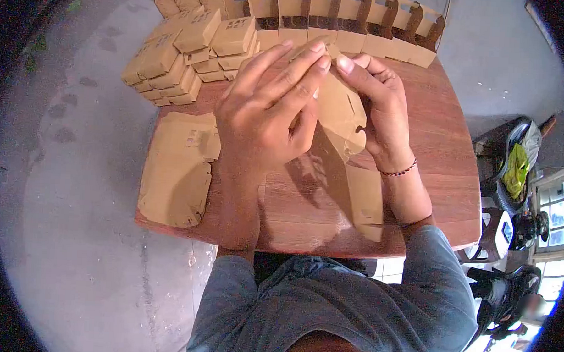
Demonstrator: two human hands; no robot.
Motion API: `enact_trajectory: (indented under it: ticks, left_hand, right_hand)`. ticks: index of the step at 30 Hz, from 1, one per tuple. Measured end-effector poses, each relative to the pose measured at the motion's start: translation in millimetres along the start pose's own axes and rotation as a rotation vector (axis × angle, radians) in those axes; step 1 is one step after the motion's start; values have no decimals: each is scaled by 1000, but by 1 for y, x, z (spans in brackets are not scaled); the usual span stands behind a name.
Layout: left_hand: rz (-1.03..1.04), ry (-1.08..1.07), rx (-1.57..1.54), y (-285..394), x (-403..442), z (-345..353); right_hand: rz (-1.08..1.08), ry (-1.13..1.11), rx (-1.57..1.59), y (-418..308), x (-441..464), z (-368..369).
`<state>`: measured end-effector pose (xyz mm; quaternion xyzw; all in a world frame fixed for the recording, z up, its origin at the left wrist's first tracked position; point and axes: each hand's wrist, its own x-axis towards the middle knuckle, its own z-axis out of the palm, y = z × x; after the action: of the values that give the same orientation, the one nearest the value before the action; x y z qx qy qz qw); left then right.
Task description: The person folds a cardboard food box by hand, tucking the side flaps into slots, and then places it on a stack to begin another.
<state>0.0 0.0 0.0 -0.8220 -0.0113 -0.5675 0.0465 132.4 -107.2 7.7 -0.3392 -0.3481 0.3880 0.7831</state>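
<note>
A partly folded piece of brown cardboard (340, 112) is held up over the wooden table, its long end hanging down toward the table's front edge. My left hand (269, 103) has its fingertips on the top edge of the cardboard, palm turned down. On the other side, my right hand (379, 108) pinches the same top edge between thumb and fingers, with a thin band round the wrist. The fingertips of both hands are close together. Flat cardboard blanks (175, 171) lie on the table to the left.
Folded cardboard boxes (167, 61) are stacked at the table's back left. A row of upright boxes with handle holes (323, 17) runs along the back of the wooden table (434, 145). At the far right are a bag (516, 170), a stool (494, 235) and a seated person (509, 299).
</note>
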Motion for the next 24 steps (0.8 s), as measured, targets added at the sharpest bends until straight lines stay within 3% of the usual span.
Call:
enact_trajectory:
  ticks: [9,24]
  left_hand:
    - [-35,25,58,4,3,-1]
    - [-61,41,124,6,-3,4]
  right_hand:
    - [34,-2,106,-1,-2,2]
    - [-105,6,-133,5,0,-7]
